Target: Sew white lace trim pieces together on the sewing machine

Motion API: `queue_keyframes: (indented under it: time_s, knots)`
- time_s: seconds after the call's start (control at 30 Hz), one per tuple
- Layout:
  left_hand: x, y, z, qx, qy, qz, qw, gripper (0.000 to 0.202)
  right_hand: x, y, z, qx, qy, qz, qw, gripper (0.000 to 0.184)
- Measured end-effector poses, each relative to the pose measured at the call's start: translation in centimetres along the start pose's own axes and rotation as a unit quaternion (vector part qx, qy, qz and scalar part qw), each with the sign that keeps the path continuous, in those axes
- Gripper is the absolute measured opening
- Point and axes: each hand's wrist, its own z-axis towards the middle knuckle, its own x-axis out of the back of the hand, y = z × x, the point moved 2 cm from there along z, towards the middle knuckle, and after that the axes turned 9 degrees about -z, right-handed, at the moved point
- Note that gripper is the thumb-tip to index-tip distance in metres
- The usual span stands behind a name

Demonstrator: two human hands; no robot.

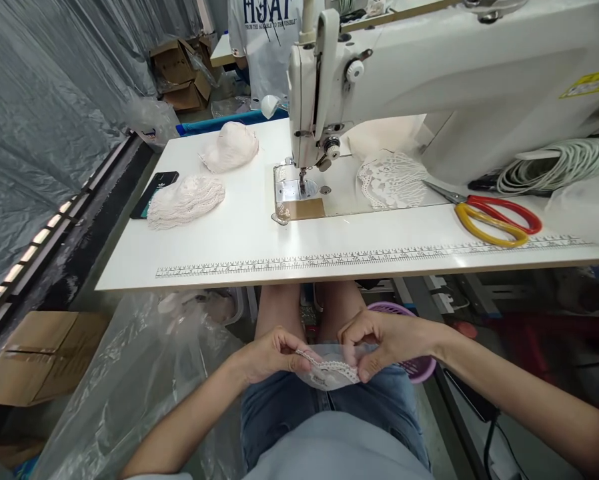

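Note:
A small white lace piece [329, 375] with a scalloped edge and sheer mesh is stretched between my hands, above my lap and below the table's front edge. My left hand [279, 353] pinches its left end between thumb and fingers. At the other end, my right hand [374, 340] grips the lace with thumb and forefinger. Up on the table stands a white sewing machine [314, 87], its needle and presser foot over the metal plate. More white lace [392, 180] lies to the right of the needle.
On the white table [229, 240] are a lace stack [187, 200], a pale fabric cup [231, 147], scissors [499, 217] with red and yellow handles, and a coiled cord [559, 167]. A purple basket [422, 368] sits below. Another person [269, 53] is behind the table.

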Motion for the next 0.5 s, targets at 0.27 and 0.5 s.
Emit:
queue_keyframes:
  time_s: [0.27,0.5]
  knots:
    - [-0.7,-0.2,0.5,0.033,0.028,-0.033,0.999,0.037,-0.6,1.4,0.4,0.027,0.018,0.039,0.999,0.029]
    - [-0.1,-0.5,0.9,0.062,0.042,-0.040,0.996,0.044,-0.3,2.5,-0.1,0.030,0.003,0.048,0.998,0.034]
